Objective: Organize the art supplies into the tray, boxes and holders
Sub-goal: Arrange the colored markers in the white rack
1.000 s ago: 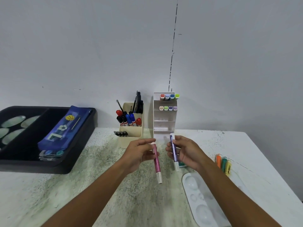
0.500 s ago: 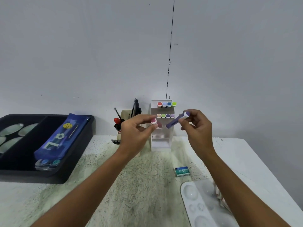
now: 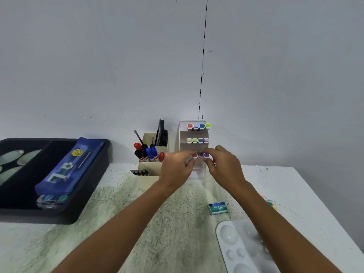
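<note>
A white tiered marker rack (image 3: 182, 134) stands against the wall, its top two shelves each holding several markers end-on. My left hand (image 3: 177, 168) pinches a pink marker (image 3: 194, 155) and my right hand (image 3: 226, 166) pinches a purple marker (image 3: 206, 155). Both markers point into the rack's third shelf, with only their cap ends showing between my fingertips. A beige pen holder (image 3: 148, 168) with red, blue and black markers and brushes stands just left of the rack.
A black tray (image 3: 94, 184) at left holds a blue pencil case (image 3: 69, 168) and pale oval palettes. A small teal staples box (image 3: 217, 208) and a white paint palette (image 3: 242, 247) lie at front right. Blurred highlighters (image 3: 270, 203) show behind my right forearm.
Both hands lifted the pink and purple markers from above the table, turned them end-on and pushed them into the rack's third shelf.
</note>
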Available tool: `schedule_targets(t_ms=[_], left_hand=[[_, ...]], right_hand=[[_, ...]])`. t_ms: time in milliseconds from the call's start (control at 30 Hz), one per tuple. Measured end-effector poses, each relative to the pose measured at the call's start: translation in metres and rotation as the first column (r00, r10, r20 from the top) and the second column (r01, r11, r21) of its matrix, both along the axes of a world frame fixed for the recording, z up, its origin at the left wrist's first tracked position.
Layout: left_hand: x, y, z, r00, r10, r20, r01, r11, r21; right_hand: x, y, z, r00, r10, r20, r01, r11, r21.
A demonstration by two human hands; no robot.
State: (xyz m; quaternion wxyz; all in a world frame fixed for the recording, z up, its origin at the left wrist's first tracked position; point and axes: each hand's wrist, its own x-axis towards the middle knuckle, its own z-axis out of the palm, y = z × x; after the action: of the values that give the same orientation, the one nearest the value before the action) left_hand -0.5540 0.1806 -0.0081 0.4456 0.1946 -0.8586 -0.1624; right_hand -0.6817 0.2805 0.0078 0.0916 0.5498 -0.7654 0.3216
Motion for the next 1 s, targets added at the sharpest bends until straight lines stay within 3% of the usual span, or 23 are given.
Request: schedule_targets(t_ms=[233,600,733,900,1000], left_hand=[[-0.013,-0.007,-0.002,0.996,-0.007,0.085,0.010,0.999,-0.038],[-0.019,-0.007,-0.020,1.000,-0.010,0.013,0.008,0.986,0.166],[-0.016,-0.003,-0.015,0.996,-0.038,0.077,0.020,0.975,0.220],[0.002,0.009,-0.024,0.999,0.007,0.035,-0.010,0.997,0.081],[0.007,0.027,-0.038,0.999,-0.034,-0.009,0.034,0.997,0.069]], right_hand=[[-0.004,-0.012,0.004,0.989,-0.013,-0.145,0.034,0.989,0.141],[-0.002,-0.017,0.000,0.998,-0.050,-0.038,0.055,0.985,0.164],[-0.001,-0.014,-0.001,0.999,-0.031,0.008,0.030,0.986,0.164],[-0.007,0.009,0.003,0.947,0.108,0.302,-0.152,0.981,0.125],[-0.021,0.040,0.000,0.891,0.116,0.438,-0.163,0.984,0.071]])
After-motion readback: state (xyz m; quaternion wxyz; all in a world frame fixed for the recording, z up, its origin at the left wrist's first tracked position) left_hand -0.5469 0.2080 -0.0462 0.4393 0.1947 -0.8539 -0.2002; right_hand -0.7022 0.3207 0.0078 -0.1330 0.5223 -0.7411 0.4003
